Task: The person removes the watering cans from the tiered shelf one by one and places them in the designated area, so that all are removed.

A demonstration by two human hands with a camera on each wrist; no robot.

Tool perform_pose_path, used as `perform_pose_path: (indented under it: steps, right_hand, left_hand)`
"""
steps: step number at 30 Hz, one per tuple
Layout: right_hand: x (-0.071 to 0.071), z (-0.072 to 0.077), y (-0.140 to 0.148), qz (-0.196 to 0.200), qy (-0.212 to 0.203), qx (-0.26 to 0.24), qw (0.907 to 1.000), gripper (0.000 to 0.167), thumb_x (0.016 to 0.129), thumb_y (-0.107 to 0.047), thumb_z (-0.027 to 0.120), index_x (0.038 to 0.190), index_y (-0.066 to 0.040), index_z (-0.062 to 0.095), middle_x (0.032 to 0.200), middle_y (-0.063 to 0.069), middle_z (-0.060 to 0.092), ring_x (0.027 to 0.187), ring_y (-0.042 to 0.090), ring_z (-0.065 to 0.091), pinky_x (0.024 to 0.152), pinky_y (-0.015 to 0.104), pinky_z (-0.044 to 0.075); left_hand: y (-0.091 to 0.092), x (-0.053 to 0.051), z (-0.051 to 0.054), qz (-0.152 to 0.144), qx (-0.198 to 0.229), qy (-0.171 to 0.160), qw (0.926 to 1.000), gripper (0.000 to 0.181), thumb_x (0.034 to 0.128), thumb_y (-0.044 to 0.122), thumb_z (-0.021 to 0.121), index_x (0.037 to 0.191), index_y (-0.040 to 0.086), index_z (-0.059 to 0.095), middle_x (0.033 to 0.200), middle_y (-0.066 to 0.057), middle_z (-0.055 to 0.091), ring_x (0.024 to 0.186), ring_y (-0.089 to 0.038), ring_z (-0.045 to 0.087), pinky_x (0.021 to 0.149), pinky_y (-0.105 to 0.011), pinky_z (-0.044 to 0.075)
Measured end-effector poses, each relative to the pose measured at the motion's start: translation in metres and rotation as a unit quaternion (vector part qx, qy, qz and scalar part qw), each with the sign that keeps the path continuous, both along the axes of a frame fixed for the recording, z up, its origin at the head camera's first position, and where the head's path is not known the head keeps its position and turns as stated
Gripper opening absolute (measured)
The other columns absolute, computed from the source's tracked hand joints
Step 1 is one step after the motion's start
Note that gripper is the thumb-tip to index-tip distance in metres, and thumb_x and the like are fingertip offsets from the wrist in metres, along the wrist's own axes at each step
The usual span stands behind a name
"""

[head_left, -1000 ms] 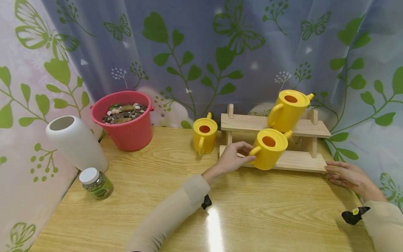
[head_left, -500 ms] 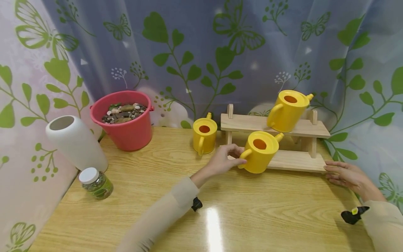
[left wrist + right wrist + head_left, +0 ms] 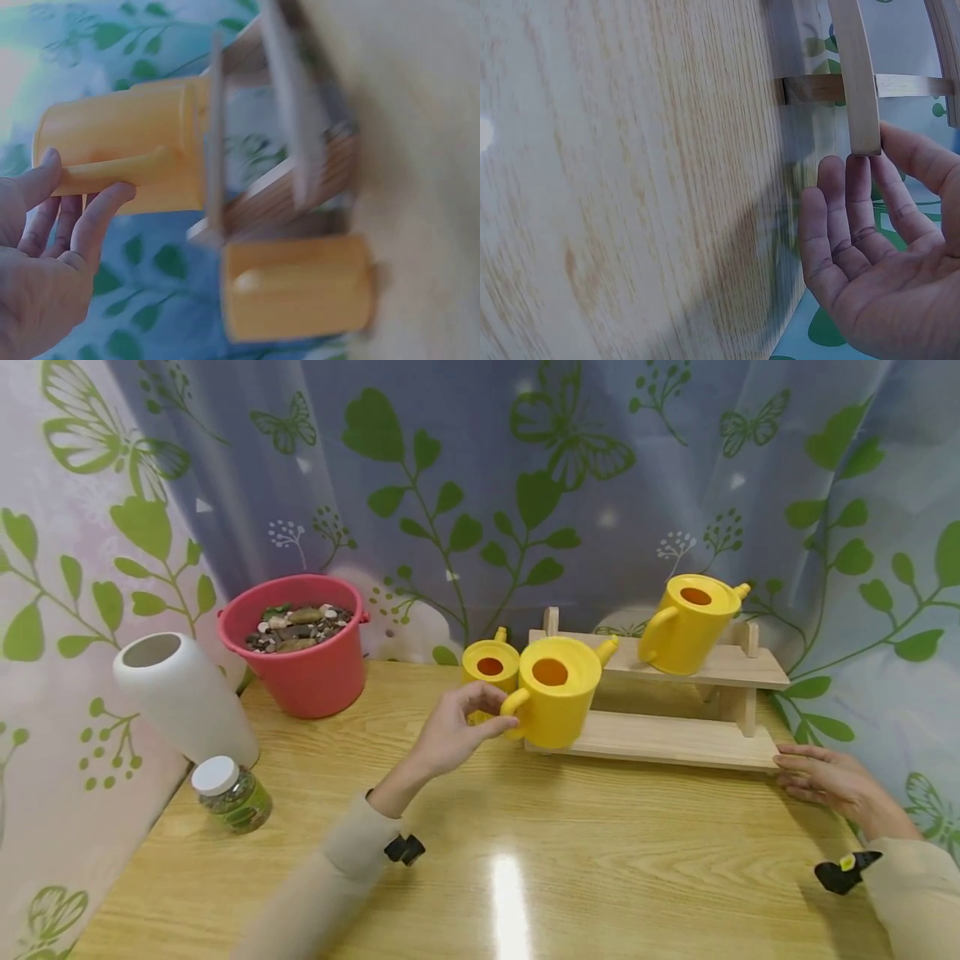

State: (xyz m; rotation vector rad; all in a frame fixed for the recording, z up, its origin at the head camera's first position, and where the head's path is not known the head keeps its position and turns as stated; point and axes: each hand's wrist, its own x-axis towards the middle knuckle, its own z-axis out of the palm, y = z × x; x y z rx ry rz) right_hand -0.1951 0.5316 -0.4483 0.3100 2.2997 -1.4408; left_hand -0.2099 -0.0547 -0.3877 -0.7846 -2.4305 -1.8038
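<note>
One yellow cylindrical watering can is held in front of the left end of the two-tier pale wooden shelf; whether they touch cannot be told. The left hand pinches its curved handle between thumb and fingers. The left wrist view shows this grip along the handle, the spout hidden; the head view shows the spout pointing toward the shelf's right, and the round top opening. The can's long axis is near upright. At the shelf's right end, the right hand, loosely curved, lightly holds the lower board; only the right wrist view shows its palm. A second yellow can stands on the upper board, a third yellow can left of the shelf. Well left of the shelf, a white-lidded clear jar bears a green label, its writing too small to read.
</note>
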Motion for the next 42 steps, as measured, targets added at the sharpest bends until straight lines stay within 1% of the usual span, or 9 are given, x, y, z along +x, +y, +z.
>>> perform_pose_path:
  steps: [2, 4, 9, 14, 20, 24, 32, 37, 42]
  right_hand:
    - [0.000, 0.001, 0.001, -0.004, 0.002, -0.013, 0.9999, 0.024, 0.111, -0.033, 0.055, 0.135, -0.031, 0.054, 0.098, -0.030, 0.065, 0.094, -0.003, 0.071, 0.087, 0.025, 0.064]
    - [0.001, 0.001, 0.002, -0.006, 0.001, -0.023, 0.9997, 0.013, 0.111, -0.032, 0.056, 0.122, -0.040, 0.054, 0.098, -0.030, 0.067, 0.094, -0.004, 0.071, 0.086, 0.025, 0.064]
    - [0.001, 0.000, 0.002, -0.015, -0.004, -0.041, 0.9991, 0.017, 0.111, -0.030, 0.056, 0.110, -0.047, 0.059, 0.098, -0.028, 0.069, 0.093, -0.002, 0.073, 0.085, 0.025, 0.064]
    - [0.000, 0.000, 0.001, -0.018, -0.004, -0.047, 0.9987, 0.021, 0.111, -0.029, 0.056, 0.106, -0.049, 0.060, 0.098, -0.027, 0.069, 0.093, -0.001, 0.073, 0.085, 0.025, 0.064]
    - [0.000, 0.000, 0.000, -0.014, 0.001, -0.030, 0.9994, 0.014, 0.110, -0.032, 0.058, 0.111, -0.046, 0.058, 0.098, -0.029, 0.068, 0.093, -0.001, 0.073, 0.085, 0.025, 0.064]
    - [0.000, 0.000, 0.000, -0.016, 0.001, -0.026, 0.9995, 0.012, 0.110, -0.034, 0.059, 0.114, -0.045, 0.057, 0.098, -0.030, 0.068, 0.094, -0.001, 0.073, 0.086, 0.025, 0.064]
    - [0.001, 0.002, -0.002, -0.028, -0.005, -0.052, 0.9983, 0.020, 0.110, -0.030, 0.058, 0.104, -0.048, 0.061, 0.097, -0.026, 0.069, 0.092, 0.000, 0.073, 0.084, 0.025, 0.064]
    - [0.001, 0.002, -0.002, -0.026, -0.005, -0.051, 0.9983, 0.019, 0.110, -0.030, 0.058, 0.105, -0.047, 0.060, 0.097, -0.026, 0.069, 0.092, 0.001, 0.073, 0.084, 0.025, 0.064]
    - [0.000, 0.001, -0.001, -0.019, -0.003, -0.039, 0.9991, 0.012, 0.110, -0.032, 0.057, 0.112, -0.044, 0.057, 0.098, -0.027, 0.068, 0.093, 0.000, 0.073, 0.085, 0.025, 0.064]
  left_hand:
    - [-0.012, 0.001, 0.010, 0.016, 0.015, 0.016, 0.9996, 0.020, 0.0954, 0.010, 0.078, 0.113, 0.003, 0.072, 0.111, -0.015, 0.076, 0.101, -0.019, 0.070, 0.086, -0.029, 0.058]
    - [-0.023, 0.001, 0.020, 0.037, 0.033, 0.034, 0.9982, 0.020, 0.0949, 0.006, 0.078, 0.112, 0.000, 0.071, 0.111, -0.018, 0.075, 0.100, -0.015, 0.069, 0.089, -0.027, 0.057]
    - [-0.053, -0.002, 0.035, 0.095, 0.078, 0.070, 0.9899, 0.022, 0.0924, -0.003, 0.077, 0.112, -0.008, 0.069, 0.110, -0.025, 0.072, 0.095, -0.004, 0.068, 0.089, -0.022, 0.060]
    - [-0.081, -0.011, 0.034, 0.155, 0.084, 0.086, 0.9805, 0.025, 0.0921, -0.002, 0.078, 0.114, -0.009, 0.068, 0.108, -0.025, 0.071, 0.091, -0.001, 0.067, 0.078, -0.017, 0.062]
    - [-0.099, -0.020, 0.016, 0.199, 0.079, 0.060, 0.9751, 0.026, 0.0944, 0.000, 0.077, 0.117, -0.009, 0.066, 0.114, -0.026, 0.069, 0.092, -0.003, 0.063, 0.083, -0.013, 0.058]
    - [-0.105, -0.028, -0.005, 0.231, 0.065, 0.039, 0.9700, 0.026, 0.0970, 0.008, 0.076, 0.116, -0.008, 0.067, 0.114, -0.027, 0.070, 0.091, -0.003, 0.062, 0.090, -0.013, 0.054]
    - [-0.103, -0.041, -0.049, 0.286, 0.032, 0.000, 0.9577, 0.026, 0.0948, 0.009, 0.079, 0.115, -0.005, 0.070, 0.115, -0.026, 0.074, 0.086, 0.003, 0.061, 0.082, -0.013, 0.052]
    - [-0.098, -0.045, -0.068, 0.290, 0.011, -0.032, 0.9566, 0.026, 0.0959, 0.009, 0.078, 0.117, -0.005, 0.070, 0.117, -0.026, 0.073, 0.097, -0.022, 0.070, 0.081, -0.013, 0.052]
    - [-0.095, -0.045, -0.077, 0.289, -0.002, -0.050, 0.9561, 0.028, 0.0962, 0.010, 0.078, 0.118, -0.005, 0.068, 0.119, -0.028, 0.072, 0.108, -0.039, 0.070, 0.078, -0.008, 0.048]
